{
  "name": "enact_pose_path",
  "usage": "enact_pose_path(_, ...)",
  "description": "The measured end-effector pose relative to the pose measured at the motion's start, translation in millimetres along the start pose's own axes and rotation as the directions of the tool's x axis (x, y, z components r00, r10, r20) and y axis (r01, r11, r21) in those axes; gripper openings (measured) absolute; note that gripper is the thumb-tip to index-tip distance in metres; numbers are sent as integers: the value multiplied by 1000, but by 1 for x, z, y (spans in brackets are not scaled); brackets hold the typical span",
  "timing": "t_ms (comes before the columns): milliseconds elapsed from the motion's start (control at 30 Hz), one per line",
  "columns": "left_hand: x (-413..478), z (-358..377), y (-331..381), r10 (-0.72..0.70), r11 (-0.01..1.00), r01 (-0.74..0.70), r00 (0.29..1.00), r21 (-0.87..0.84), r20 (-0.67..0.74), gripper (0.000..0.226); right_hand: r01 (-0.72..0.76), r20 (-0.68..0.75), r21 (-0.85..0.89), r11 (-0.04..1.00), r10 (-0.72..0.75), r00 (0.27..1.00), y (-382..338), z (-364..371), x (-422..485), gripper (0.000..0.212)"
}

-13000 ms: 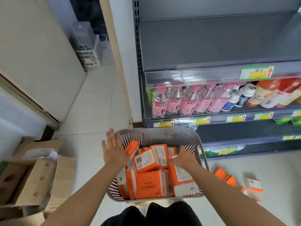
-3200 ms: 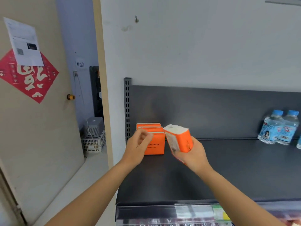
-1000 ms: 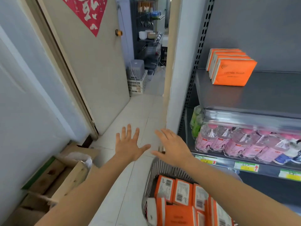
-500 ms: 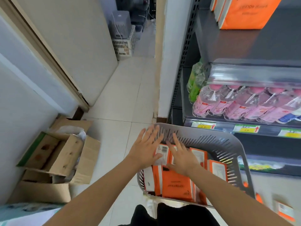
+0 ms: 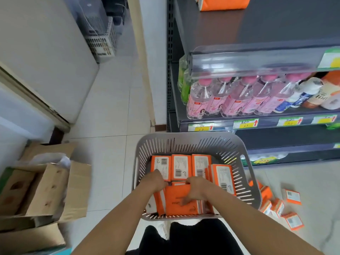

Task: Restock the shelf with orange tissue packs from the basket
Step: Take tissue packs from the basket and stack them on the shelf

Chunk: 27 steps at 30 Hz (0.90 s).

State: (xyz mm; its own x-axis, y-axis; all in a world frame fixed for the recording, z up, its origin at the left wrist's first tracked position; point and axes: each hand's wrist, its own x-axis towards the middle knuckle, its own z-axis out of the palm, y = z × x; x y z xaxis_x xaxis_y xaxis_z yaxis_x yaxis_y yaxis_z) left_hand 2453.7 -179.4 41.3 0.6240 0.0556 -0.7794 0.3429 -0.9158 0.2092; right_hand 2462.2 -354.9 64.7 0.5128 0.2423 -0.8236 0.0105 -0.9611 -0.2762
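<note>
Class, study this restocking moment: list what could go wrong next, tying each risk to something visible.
1. Left hand and right hand grip the front packs together; one may slip out on the lift.
2. Loose packs lie on the floor beside the basket; a step could crush them.

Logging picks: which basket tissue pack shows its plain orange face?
The orange tissue pack by the grey slotted plastic basket's near rim, under the right hand; other packs show white labels or edges.
</note>
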Motion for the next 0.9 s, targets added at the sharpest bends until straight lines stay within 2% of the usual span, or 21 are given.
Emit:
enact_pose_path(133,1,-14,3,-8,997,8,1000,-75,-2,64,-25,52,17,1000,24,998,3,-6,-2,90)
enact_pose_path(300,-9,-56,5,57,990,-55,998,-129,15,70,-67,111,-48,997,72,991,2,-22,-2,95)
enact_pose_path(433,-28,-97,5,156,974,-149,987,-169,27,67,-47,63,-42,998,50,997,5,-33,-1,91)
enact_pose_path(567,-53,-134,1,241,931,-249,969,-268,-63,53,-13,-4,7,1000,13,1000,3,-48,-11,90)
enact_pose_path(633,-70,-155,1,316,874,-321,946,-365,-75,40,12,12,97,995,-13,1000,1,-68,-23,87)
enact_pose_path(667,-80,-167,1,362,828,-361,929,-428,-83,40,13,49,200,980,-23,999,1,-81,-29,84)
enact_pose_path(733,-100,-190,5,456,714,-437,883,-548,-110,44,-11,203,411,912,-80,976,-3,-110,-47,72)
enact_pose_path(800,-120,-216,12,547,621,-522,823,-585,-154,48,26,315,465,885,-192,929,-8,-142,-65,57)
enact_pose_path(900,-150,-259,27,660,479,-609,725,-632,-198,49,127,342,511,850,-337,878,-19,-197,-102,48)
